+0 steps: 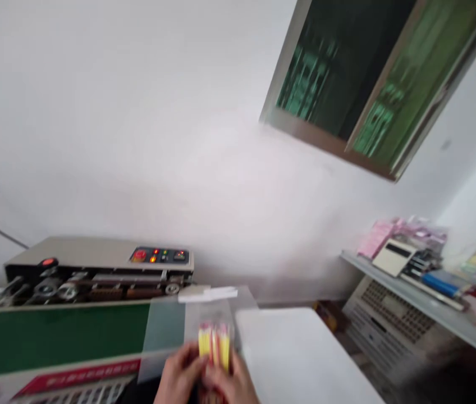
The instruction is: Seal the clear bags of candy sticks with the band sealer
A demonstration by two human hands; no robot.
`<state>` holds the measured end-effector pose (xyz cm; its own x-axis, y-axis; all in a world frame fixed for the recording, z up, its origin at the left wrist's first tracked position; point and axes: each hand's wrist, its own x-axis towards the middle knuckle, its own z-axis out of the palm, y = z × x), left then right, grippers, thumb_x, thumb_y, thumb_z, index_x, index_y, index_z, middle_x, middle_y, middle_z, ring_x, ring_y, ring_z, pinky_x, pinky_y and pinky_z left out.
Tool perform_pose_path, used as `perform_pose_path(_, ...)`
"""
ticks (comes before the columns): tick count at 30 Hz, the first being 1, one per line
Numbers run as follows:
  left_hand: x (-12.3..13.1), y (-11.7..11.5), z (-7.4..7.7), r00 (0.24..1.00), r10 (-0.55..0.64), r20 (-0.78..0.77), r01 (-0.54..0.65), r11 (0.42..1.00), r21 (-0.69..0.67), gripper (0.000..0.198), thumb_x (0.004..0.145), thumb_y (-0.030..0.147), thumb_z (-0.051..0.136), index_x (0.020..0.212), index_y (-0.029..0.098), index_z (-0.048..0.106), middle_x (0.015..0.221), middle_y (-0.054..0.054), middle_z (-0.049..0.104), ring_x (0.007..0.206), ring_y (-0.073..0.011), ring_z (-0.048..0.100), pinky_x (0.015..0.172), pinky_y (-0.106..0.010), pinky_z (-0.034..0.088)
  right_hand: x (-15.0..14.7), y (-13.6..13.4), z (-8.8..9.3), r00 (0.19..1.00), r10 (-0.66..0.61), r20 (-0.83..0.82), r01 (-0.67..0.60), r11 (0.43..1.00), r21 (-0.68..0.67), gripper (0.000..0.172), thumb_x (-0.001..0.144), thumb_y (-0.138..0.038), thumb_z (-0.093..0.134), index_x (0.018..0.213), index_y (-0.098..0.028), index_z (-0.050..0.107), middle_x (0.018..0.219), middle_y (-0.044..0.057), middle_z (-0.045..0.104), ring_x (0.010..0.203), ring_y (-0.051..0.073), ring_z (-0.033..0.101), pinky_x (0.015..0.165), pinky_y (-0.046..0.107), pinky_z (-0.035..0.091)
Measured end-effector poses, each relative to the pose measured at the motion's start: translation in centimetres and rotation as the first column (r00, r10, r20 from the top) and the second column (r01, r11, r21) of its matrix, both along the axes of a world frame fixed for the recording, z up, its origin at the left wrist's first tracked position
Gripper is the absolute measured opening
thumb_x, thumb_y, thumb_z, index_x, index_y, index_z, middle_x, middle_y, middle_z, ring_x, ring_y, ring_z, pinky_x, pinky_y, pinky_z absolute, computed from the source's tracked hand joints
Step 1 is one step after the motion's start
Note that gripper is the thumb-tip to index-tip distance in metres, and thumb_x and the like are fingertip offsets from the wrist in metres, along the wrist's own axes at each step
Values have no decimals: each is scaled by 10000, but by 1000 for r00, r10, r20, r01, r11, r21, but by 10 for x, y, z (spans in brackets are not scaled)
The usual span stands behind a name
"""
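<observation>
Gripping a small pack point(214, 343) between them, the left hand point(180, 375) and the right hand point(234, 384) meet at the bottom of the view, right of the machine and near the left edge of the worktop point(301, 356). Both are closed on it: the left hand has its fingers and thumb against the pack's left side, the right hand closes from the right, and the thumbs come close together over the near part. How firmly they press cannot be told, as blur softens the fingertips.

The pack's long axis runs away from the person, toward the wall point(204, 140), with hardly any slant to either side. Its far end, pinkish under what looks like clear wrap, points forward; the yellow middle with a red stripe shows between the hands, and the near end is partly covered by the fingers.

The relation that seems to matter most is pack to machine: the sealer-like machine point(95, 250) lies ahead and to the left, its row of rollers facing the person and its panel point(160, 256) lit. The left hand is the nearer one to it, and to the green belt point(65, 332) along its front. A clear sheet point(163, 322) lies between the belt and the pack, with a white strip point(208, 294) just beyond the pack's far end. The right hand is nearer the worktop. Farther right, well apart, a shelf point(425, 303) carries a pale device point(393, 257).
</observation>
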<state>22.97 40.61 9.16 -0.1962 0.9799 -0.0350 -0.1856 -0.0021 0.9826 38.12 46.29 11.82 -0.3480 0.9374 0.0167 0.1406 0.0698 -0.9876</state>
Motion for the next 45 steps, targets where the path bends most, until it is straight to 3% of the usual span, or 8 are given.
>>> perform_pose_path(3,-5,23,1,997,-27,67,25,999,32,490,644,547,788,878,122,718,868,-92,742,894,-279,682,838,-340,552,-5,-15,-25,989,-83,-126,68,990,-124,552,767,-534,736,1188,-180,687,1127,106,730,1076,312,676,933,415,540)
perform_pose_path(8,1,50,-2,980,21,198,-10,998,-57,509,563,517,849,827,155,610,782,-43,709,666,-169,646,642,-266,536,-7,23,-34,963,-142,-230,84,966,-245,599,623,-450,871,1103,-148,678,1009,97,754,900,270,704,828,380,561)
perform_pose_path(21,-13,112,-44,992,121,35,-110,967,-231,517,550,521,814,818,204,507,626,15,642,533,-152,601,505,-239,477,-3,91,-66,949,-210,-233,119,929,-351,558,592,-404,859,1060,-155,685,876,60,764,812,272,725,763,363,565)
perform_pose_path(26,-19,133,-53,955,106,-276,-179,950,-254,332,711,450,732,804,199,535,666,13,626,593,-162,615,544,-245,467,-1,117,-79,980,-171,-103,144,963,-227,447,652,-393,767,1026,-166,675,895,48,756,822,258,711,745,342,552)
perform_pose_path(30,-35,142,-48,738,85,-670,-299,931,-211,288,811,371,691,1034,200,627,763,-23,665,769,-212,660,673,-278,471,-4,135,-66,946,-144,291,171,983,-68,327,733,-371,652,1002,-184,656,938,52,740,868,250,686,750,329,523)
perform_pose_path(36,-59,133,-56,227,151,-962,-259,962,90,419,918,303,565,1304,139,562,1203,-170,647,1097,-300,587,909,-417,496,-16,147,-39,488,-175,855,59,984,168,426,854,-424,605,1194,-166,613,1250,167,624,1169,324,577,944,432,455)
perform_pose_path(41,-57,120,-75,72,152,-986,149,976,161,373,972,182,425,1303,196,597,1423,-115,567,1320,-273,482,1132,-491,373,-13,143,-42,391,-268,880,76,963,259,807,852,-498,659,1498,-104,378,1452,243,461,1307,363,474,1016,477,420)
perform_pose_path(45,-52,122,-79,-14,157,-987,119,981,155,437,967,201,447,1396,177,526,1470,-128,522,1311,-273,498,1185,-507,320,-4,137,-42,398,-258,880,-174,921,349,616,961,-455,528,1510,-200,416,1593,170,337,1445,354,326,1108,539,330)
